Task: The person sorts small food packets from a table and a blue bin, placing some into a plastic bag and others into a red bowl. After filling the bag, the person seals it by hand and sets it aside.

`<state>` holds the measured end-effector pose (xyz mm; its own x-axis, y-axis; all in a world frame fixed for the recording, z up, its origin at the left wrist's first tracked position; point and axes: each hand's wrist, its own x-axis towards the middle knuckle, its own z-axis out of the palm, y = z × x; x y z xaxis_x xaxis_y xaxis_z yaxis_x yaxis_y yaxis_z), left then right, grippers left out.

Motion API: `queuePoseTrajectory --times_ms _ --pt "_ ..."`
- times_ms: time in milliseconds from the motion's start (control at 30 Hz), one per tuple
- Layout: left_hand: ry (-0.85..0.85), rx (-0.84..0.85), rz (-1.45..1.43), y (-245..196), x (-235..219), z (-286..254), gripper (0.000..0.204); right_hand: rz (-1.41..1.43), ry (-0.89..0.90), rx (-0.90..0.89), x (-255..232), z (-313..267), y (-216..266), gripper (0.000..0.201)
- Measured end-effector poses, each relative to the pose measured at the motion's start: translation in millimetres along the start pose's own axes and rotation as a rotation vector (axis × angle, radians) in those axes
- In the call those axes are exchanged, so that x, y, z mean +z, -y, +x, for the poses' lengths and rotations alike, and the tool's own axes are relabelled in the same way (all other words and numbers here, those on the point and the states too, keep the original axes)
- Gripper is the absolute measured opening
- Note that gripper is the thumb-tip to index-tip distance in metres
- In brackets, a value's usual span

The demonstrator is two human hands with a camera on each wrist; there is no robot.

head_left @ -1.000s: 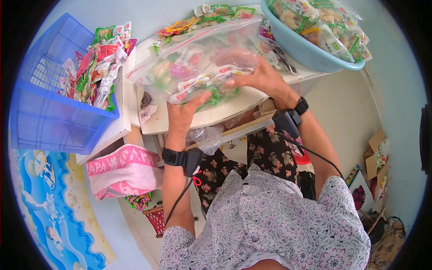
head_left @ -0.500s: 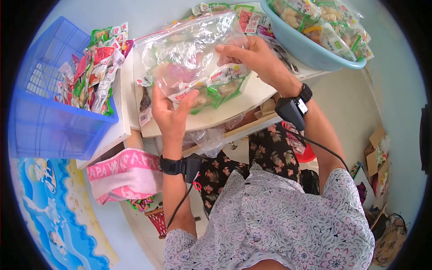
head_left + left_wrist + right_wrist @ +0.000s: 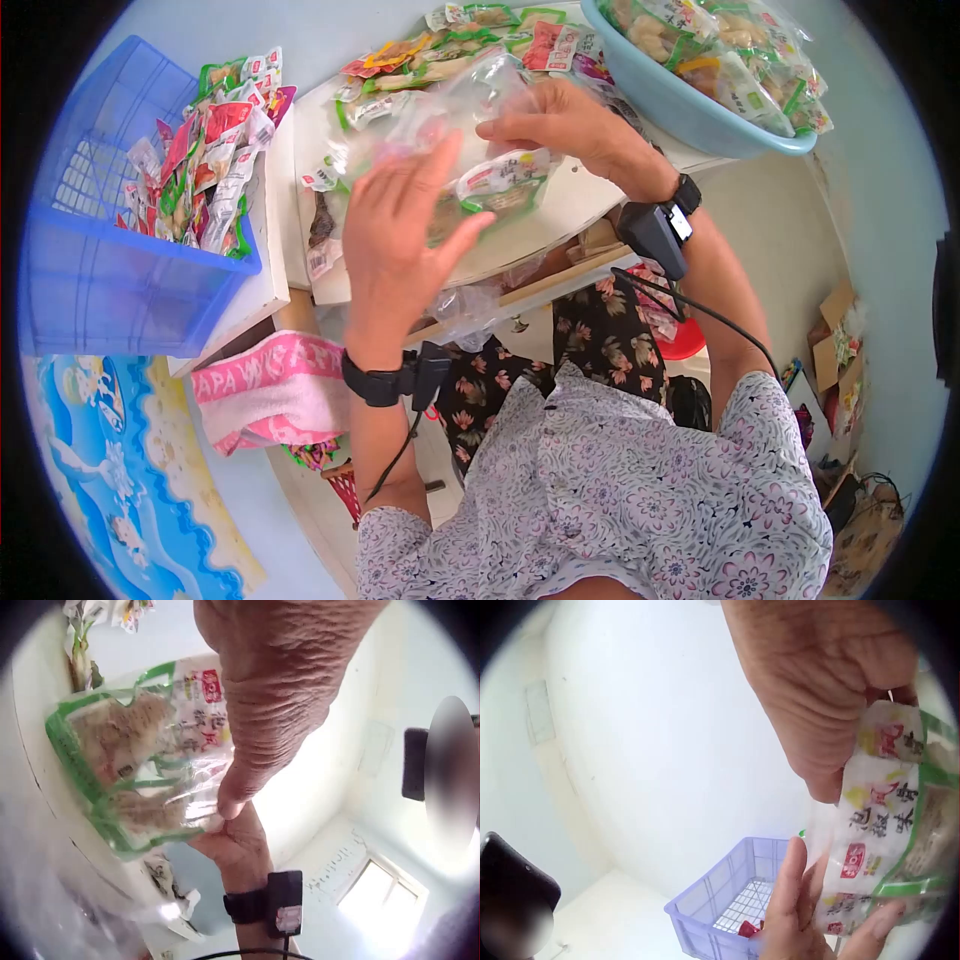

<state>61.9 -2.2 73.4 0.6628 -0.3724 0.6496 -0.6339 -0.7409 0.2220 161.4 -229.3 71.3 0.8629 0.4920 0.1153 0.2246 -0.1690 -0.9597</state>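
Observation:
In the head view, a clear zip bag [image 3: 490, 85] with snack packets in it stands tilted over the white tabletop [image 3: 470, 250]. My right hand [image 3: 585, 135] grips its right side, thumb in front. The left hand [image 3: 395, 240] is at the bag's left part, its fingers straight and the thumb spread away. A green-edged packet [image 3: 505, 180] shows between the two hands. The left wrist view has a packet [image 3: 142, 750] with pale meat close up, and the right hand [image 3: 236, 847] behind it. White-and-green packets [image 3: 877, 817] fill the right side of the right wrist view.
A blue plastic basket [image 3: 130, 270] at the left holds several packets. More packets [image 3: 450, 50] lie along the back of the table. At the back right is a light-blue basin [image 3: 690, 110] piled with filled bags. A pink towel [image 3: 275, 390] hangs below the basket.
The left hand has come off its grip at the bag's lower left, with its fingers now straightened across the front. The right hand still grips the bag, whose upper edge has sunk and folded.

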Motion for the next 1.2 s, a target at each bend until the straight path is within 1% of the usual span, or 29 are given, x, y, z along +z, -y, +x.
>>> queuePoseTrajectory --times_ms 67,167,267,367,467,533,567,600,667,733,767,833,867,967,1067,1200 --pt "0.088 -0.239 -0.208 7 -2 -6 0.074 -0.075 -0.062 0.115 0 -6 3 0.033" --pt "0.08 -0.309 -0.368 23 3 -13 0.083 -0.06 -0.112 0.142 -5 -7 -12 0.03" --pt "0.045 -0.368 -0.477 35 12 -22 0.088 -0.074 -0.012 0.132 -18 -2 -29 0.026" --pt "0.051 -0.504 -0.683 38 20 -29 0.09 -0.178 -0.273 -0.014 -16 2 -56 0.026" --pt "0.079 -0.46 -0.583 39 19 -31 0.084 -0.152 -0.545 -0.308 -7 -3 -30 0.031" --pt "0.037 -0.428 -0.659 45 31 -40 0.077 -0.234 -0.513 -0.431 -8 -3 -25 0.038" --pt "0.081 -0.46 -0.64 38 26 -38 0.074 -0.326 -0.445 -0.532 -5 -6 -18 0.044" --pt "0.074 -0.473 -0.639 42 33 -42 0.071 -0.421 -0.371 -0.623 0 -12 -9 0.05" --pt "0.098 -0.516 -0.704 43 37 -46 0.068 -0.485 -0.138 -0.545 11 -27 14 0.06" --pt "0.085 -0.598 -0.771 35 37 -45 0.059 -0.528 0.137 -0.316 13 -33 21 0.066" --pt "0.079 -0.647 -0.798 33 36 -45 0.054 -0.48 0.139 -0.319 12 -32 16 0.066" --pt "0.097 -0.628 -0.708 38 37 -47 0.047 -0.378 0.149 -0.323 7 -27 -8 0.067" --pt "0.107 -0.622 -0.662 40 38 -49 0.043 -0.257 0.146 -0.333 4 -26 -18 0.068" --pt "0.213 -0.68 -0.654 51 37 -52 0.044 -0.233 0.105 -0.273 -2 -35 -32 0.069" --pt "0.131 -0.649 -0.713 42 35 -45 0.034 -0.174 0.057 -0.35 7 -41 -53 0.069" --pt "0.078 -0.586 -0.76 43 40 -46 0.03 -0.183 -0.011 -0.264 14 -48 -62 0.07"
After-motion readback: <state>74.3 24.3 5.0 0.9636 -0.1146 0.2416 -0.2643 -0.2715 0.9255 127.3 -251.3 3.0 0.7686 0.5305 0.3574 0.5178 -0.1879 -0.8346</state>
